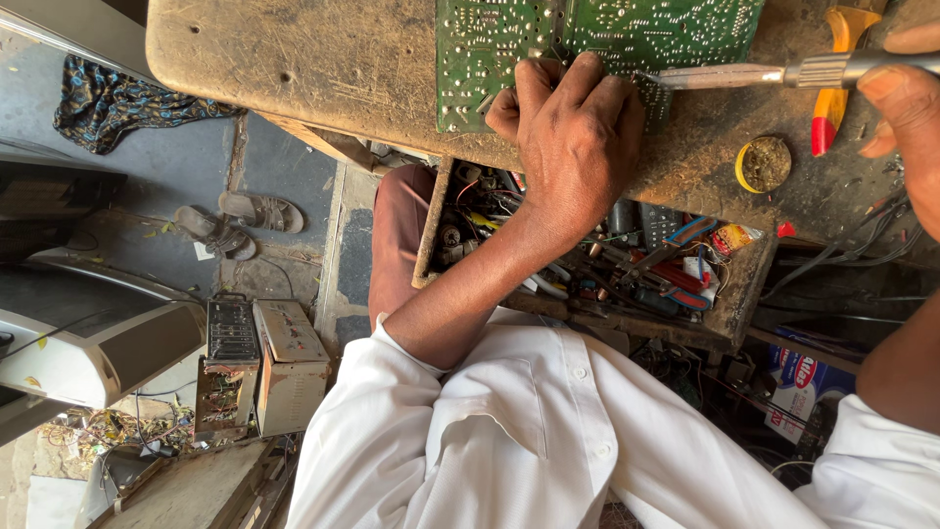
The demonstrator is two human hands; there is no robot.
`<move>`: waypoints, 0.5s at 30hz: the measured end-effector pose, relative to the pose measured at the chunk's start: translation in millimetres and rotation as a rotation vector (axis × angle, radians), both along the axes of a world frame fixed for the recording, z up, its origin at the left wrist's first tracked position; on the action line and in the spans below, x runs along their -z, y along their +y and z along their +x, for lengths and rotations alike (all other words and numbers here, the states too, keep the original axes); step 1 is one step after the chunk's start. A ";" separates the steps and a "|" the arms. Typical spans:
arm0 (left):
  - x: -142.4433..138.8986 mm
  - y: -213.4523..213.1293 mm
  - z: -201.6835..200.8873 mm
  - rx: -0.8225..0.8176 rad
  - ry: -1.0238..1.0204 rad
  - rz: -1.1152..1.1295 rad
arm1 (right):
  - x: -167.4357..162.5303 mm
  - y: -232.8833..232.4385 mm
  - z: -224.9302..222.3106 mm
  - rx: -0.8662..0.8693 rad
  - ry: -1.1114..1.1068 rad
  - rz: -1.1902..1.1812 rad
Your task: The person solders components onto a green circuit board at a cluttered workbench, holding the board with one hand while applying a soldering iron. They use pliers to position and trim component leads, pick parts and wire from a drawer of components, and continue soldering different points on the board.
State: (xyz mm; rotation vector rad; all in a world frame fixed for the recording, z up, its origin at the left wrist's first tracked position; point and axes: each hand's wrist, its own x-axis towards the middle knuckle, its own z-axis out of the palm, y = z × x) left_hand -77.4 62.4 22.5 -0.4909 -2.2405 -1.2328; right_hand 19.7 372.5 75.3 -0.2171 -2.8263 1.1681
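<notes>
One view only, head camera looking down. Green circuit board lies flat on the worn wooden bench, at the far edge of the frame, directly ahead of the left hand. Board's long axis runs left-right across the picture. Left hand is curled, fingers bent and pressed down on the board's near edge, knuckles toward the camera; whether it pinches anything beneath I cannot tell. Right hand enters from the right edge, fingers closed round the metal handle of a soldering iron. Iron lies nearly horizontal, long axis parallel to the board's, tip pointing left and touching or just above the board beside the left hand's fingers. Left hand is the nearer one to the board; right hand sits well apart, reaching it only through the iron.

Near the right hand: small round yellow tin on the bench, and red-and-yellow-handled pliers under the iron. Below the bench, an open drawer crammed with tools and parts.
</notes>
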 end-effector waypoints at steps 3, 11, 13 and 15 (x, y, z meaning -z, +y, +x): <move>-0.7 -0.6 0.1 0.004 0.003 -0.003 | 1.1 4.3 -7.4 0.009 -0.025 0.023; -1.9 -2.1 0.9 0.014 0.006 0.002 | 4.0 5.5 -2.6 0.009 -0.017 0.059; -2.0 -1.9 0.8 0.013 0.007 -0.004 | 2.1 5.0 -2.5 -0.004 0.000 0.067; -2.0 -2.2 0.9 0.014 0.002 -0.008 | 0.3 3.8 -2.5 -0.004 0.009 0.078</move>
